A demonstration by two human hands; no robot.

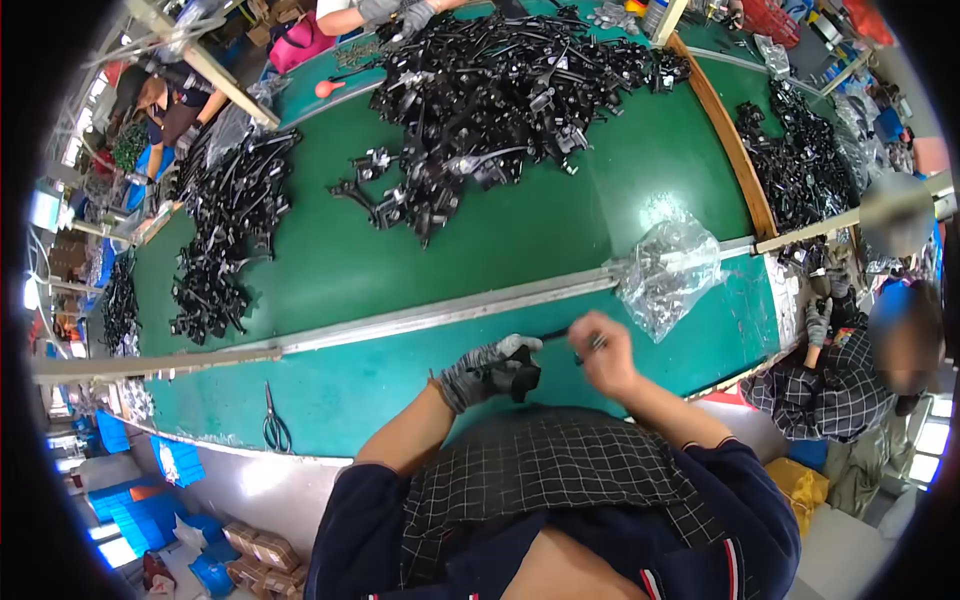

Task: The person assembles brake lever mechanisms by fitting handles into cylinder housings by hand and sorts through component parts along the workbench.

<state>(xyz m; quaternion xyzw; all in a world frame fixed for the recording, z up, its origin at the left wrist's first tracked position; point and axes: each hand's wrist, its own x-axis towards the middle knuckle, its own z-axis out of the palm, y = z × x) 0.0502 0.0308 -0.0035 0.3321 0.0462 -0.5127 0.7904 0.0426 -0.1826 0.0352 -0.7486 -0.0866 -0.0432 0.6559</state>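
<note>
My left hand (pixel 490 372), in a grey glove, is wrapped round a black brake lever (pixel 522 378) just in front of my apron. The lever's thin dark arm reaches right, toward my bare right hand (pixel 606 356). That hand is closed and slightly blurred. A small dark, shiny bit shows between its fingers, too small to name. Beyond the metal rail, a big heap of similar black levers (pixel 490 110) covers the far part of the green table.
Black scissors (pixel 275 425) lie on the near ledge at left. A clear plastic bag (pixel 668 275) rests across the metal rail (pixel 450 312). Another lever pile (pixel 235 220) is at left. A wooden divider (pixel 725 140) bounds the right. Co-workers are at left, right and the far side.
</note>
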